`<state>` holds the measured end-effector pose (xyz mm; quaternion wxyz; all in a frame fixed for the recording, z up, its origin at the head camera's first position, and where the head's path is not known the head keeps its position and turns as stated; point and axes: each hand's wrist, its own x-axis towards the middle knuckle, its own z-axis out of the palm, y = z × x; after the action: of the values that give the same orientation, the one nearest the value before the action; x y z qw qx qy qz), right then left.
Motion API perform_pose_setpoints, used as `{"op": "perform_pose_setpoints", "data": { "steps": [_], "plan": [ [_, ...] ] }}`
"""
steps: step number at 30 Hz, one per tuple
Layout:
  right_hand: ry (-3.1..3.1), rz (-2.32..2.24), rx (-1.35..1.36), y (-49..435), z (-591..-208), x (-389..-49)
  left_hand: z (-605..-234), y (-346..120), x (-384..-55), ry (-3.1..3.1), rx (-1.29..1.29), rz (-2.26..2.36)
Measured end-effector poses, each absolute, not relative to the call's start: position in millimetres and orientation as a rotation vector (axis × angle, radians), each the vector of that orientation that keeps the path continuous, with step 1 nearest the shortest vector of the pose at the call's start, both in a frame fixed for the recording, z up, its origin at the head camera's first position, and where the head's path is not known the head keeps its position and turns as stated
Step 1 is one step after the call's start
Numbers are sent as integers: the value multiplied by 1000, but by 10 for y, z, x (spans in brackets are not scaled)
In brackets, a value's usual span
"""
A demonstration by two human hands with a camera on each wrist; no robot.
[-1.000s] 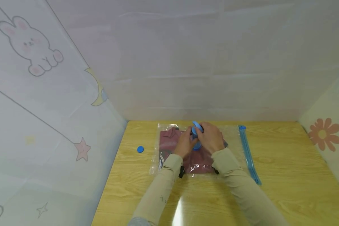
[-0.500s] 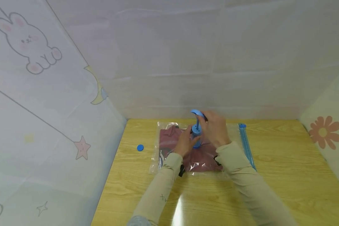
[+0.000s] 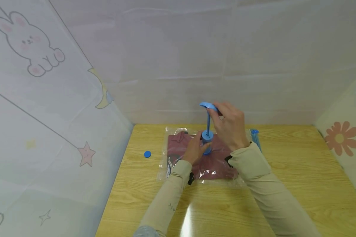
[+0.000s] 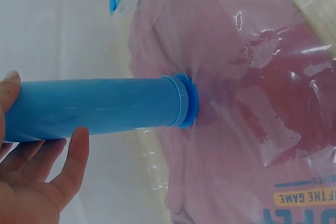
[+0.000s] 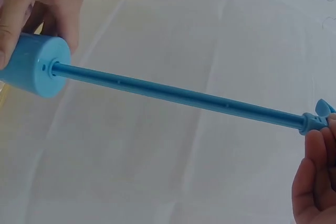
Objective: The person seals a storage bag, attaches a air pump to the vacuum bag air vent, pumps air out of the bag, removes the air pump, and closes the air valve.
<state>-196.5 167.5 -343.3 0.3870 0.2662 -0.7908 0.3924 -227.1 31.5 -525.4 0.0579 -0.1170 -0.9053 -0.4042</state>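
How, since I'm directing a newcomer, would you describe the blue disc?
On the wooden table, find the clear bag holding dark pink clothing. Left of it in the head view lies the disc: flat, round, blue, unlike the tall pump.

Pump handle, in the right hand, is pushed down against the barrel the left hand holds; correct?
Not pushed down: the pump handle is raised, with a long rod showing between it and the barrel in the right wrist view. The rest stands.
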Motion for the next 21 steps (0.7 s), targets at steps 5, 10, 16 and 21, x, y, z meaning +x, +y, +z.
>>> {"op": "perform_pose_setpoints", "data": {
  "steps": [5,10,16,21],
  "plan": [
    [-2002,1014,656,1679,-3435,-1970,-5269,329,-2272,-2739,-377,-1208],
    [-2029,1012,648,1690,-3432,-1976,-5286,334,-2281,-2735,-378,-1216],
    [-2090,1031,642,1718,-3422,-1969,-5289,334,-2294,-2747,-355,-1217],
    [-2120,1053,635,1739,-3429,-1971,-5306,331,-2296,-2748,-328,-1234]
  ]
}}
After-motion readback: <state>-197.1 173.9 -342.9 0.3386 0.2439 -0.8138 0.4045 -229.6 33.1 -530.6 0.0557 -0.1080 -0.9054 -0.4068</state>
